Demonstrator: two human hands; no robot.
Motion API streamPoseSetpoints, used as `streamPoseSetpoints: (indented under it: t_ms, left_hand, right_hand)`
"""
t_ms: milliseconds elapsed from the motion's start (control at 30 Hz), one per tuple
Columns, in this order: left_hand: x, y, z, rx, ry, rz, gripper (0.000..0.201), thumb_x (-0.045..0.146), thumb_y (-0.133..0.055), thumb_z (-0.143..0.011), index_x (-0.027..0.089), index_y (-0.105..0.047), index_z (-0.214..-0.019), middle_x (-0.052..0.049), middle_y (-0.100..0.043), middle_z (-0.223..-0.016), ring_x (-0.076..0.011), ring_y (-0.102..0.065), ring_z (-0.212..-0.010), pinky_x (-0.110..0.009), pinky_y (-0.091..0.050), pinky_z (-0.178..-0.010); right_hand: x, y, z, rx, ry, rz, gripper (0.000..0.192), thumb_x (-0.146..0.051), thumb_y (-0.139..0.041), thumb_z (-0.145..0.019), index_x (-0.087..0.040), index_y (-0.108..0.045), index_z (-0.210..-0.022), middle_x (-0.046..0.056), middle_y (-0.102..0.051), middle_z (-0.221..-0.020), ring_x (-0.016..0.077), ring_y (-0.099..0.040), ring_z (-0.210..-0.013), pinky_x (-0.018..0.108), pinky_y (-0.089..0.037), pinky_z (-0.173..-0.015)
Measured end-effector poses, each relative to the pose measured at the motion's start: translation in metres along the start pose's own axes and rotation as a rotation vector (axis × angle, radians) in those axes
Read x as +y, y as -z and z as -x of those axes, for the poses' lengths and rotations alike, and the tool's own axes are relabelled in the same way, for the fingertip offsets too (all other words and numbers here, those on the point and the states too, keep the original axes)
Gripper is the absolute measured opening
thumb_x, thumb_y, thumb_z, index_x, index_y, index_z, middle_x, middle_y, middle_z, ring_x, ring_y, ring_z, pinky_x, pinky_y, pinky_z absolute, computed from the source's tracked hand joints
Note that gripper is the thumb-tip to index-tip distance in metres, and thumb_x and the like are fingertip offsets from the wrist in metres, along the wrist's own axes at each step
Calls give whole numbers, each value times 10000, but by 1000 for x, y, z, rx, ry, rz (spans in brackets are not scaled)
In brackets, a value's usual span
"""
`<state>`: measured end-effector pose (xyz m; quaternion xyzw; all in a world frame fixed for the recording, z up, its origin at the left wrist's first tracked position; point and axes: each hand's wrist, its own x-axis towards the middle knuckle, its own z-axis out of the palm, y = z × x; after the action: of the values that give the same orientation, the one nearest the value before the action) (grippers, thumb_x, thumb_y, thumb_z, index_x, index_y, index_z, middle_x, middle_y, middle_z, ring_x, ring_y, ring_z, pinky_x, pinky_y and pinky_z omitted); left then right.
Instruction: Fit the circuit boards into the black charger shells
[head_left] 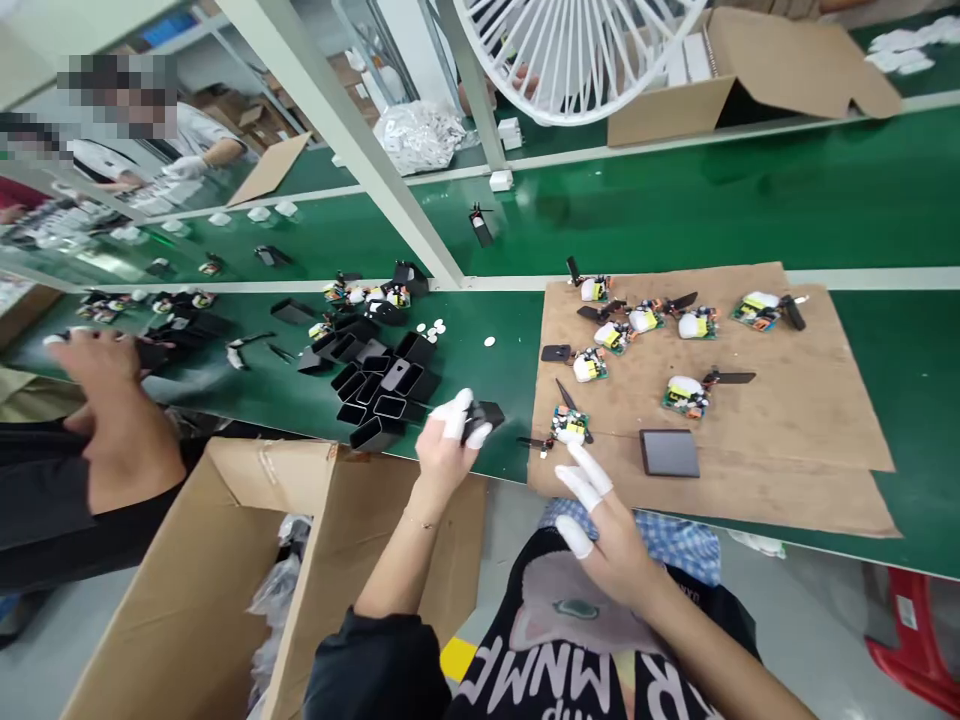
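- Bench [517, 310], green, runs left to right, with a pale rail beyond; the work in hand lies along its near edge.
- Open carton [165, 590] stands near left, one wall close by the left forearm; that elbow would do well to keep off it.
- Slanting pale post [345, 130] rises on the far side, with a white fan [585, 60] to its right; neither seems to hinder the hands.
- Brown cardboard sheet [795, 400] covers part of the bench's right side and bears several circuit boards [697, 323].
- Black casings [390, 385] lie heaped left of the left hand, close enough, I judge, to be knocked by a wide swing.
- Left hand [442, 445]: the grip is closed, thumb and fingers pinching a dark piece [491, 413] over the bench's near edge; blur hides its details. A steady, light hold should serve best.
- Right hand [615, 530]: the grip is open, fingers parted, apparently holding nothing; its capped fingertips are at the nearest board [570, 425], touching or not I cannot tell.
- Co-worker's hand [105, 355] is at the left, well apart.
- Grey casing [670, 453] lies flat on the sheet, right of that board.
- The board itself sits near left on the sheet; handling it by its edges, without tugging the attached dark parts, seems wisest.
- White discs [435, 328] lie beyond the heap, easily scattered.
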<state>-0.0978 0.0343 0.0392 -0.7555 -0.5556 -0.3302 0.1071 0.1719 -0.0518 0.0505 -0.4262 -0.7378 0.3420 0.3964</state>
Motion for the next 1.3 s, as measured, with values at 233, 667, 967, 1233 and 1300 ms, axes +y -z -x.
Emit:
streamPoseSetpoints:
  t_ms: [233, 667, 967, 1233, 1300]
  left_hand:
    - [-18, -4, 14, -6, -14, -57, 455, 470, -509, -951, 155, -641, -1252, -177, -708, -1083, -251, -680, -1003, -362, -543, -901]
    - [-29, 14, 25, -37, 186, -153, 500, 519, -473, -946, 137, -682, -1192, -163, -708, -1040, -242, -678, -969, -334, -536, -874]
    - [-35, 22, 25, -5, 304, -170, 582, 538, -361, -970, 103, -670, -1203, -219, -678, -1109, -289, -646, -1057, -410, -506, -940]
    - [-35, 21, 29, -26, 374, -96, 593, 602, -456, -908, 107, -709, -1112, -213, -678, -1051, -295, -645, -1002, -412, -508, -908]
    - [-34, 21, 29, -29, 405, -66, 593, 625, -525, -862, 115, -712, -1099, -198, -682, -1022, -286, -653, -967, -398, -518, -885]
  right_hand:
    - [9, 26, 15, 98, -25, 22, 462, -200, -474, -989, -237, -429, -1447, 145, -376, -1558, 248, -410, -1424, 433, -466, -1099]
    - [9, 31, 14, 139, -30, -40, 421, -186, -494, -979, -255, -497, -1394, 100, -451, -1519, 202, -467, -1378, 364, -454, -1105]
    - [10, 32, 19, 130, -59, -79, 405, -192, -508, -966, -269, -539, -1362, 101, -494, -1489, 257, -510, -1349, 434, -503, -1064]
    - [6, 34, 22, 149, -65, -89, 389, -189, -495, -972, -270, -553, -1348, 96, -518, -1469, 251, -506, -1353, 421, -517, -1049]
    - [5, 35, 22, 168, -68, -87, 375, -197, -494, -975, -267, -564, -1336, 97, -539, -1450, 251, -522, -1338, 425, -519, -1048]
